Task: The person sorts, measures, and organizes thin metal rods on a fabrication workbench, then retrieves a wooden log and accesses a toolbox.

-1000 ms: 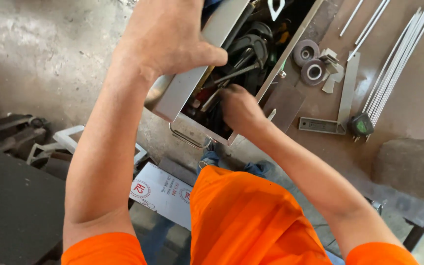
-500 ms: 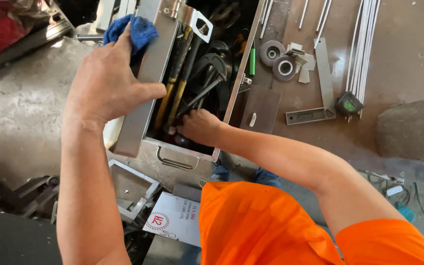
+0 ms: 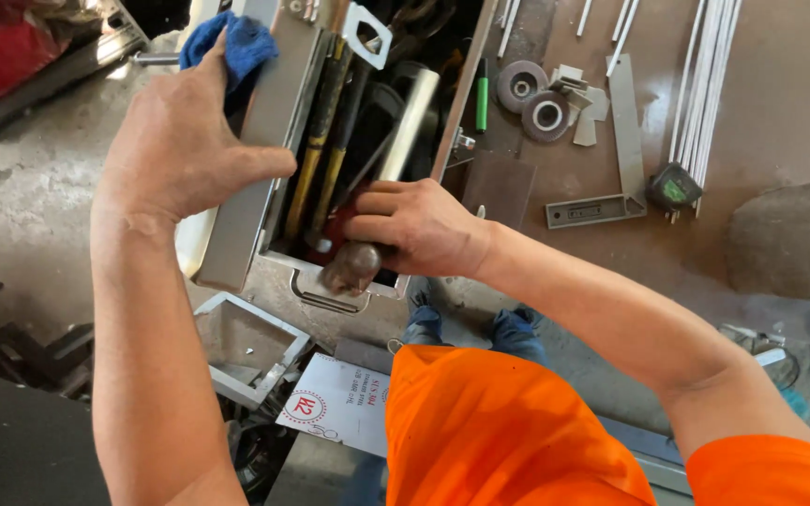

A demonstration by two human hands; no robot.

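Your left hand [image 3: 180, 141] grips the tilted lid [image 3: 255, 159] of the grey metal toolbox [image 3: 349, 286], thumb hooked over the lid's inner edge and fingers wrapped behind it, with a blue rag [image 3: 236, 47] bunched just past your fingertips. Your right hand [image 3: 419, 225] reaches into the box at its near end, fingers curled around a tool whose rounded metal knob [image 3: 353, 264] sticks out below your palm, just above the box's end handle [image 3: 325, 298]; how much of that tool lies under your hand you cannot tell. Inside the box, two long yellow-handled tools [image 3: 321, 141] lie side by side along the left wall, and a pale cylinder [image 3: 410, 122] slants beside them toward your knuckles. On the brown bench [image 3: 780, 122] to the right of the box sit a green marker [image 3: 482, 94], two round discs [image 3: 534, 101], a steel square [image 3: 611, 169], a small tape measure [image 3: 674, 187] and a bundle of thin white rods [image 3: 705, 75]. Below the box, near your knees, lies a grey rectangular frame [image 3: 250, 347] with a white printed sheet [image 3: 335, 408] beside it. Your sleeves are orange.
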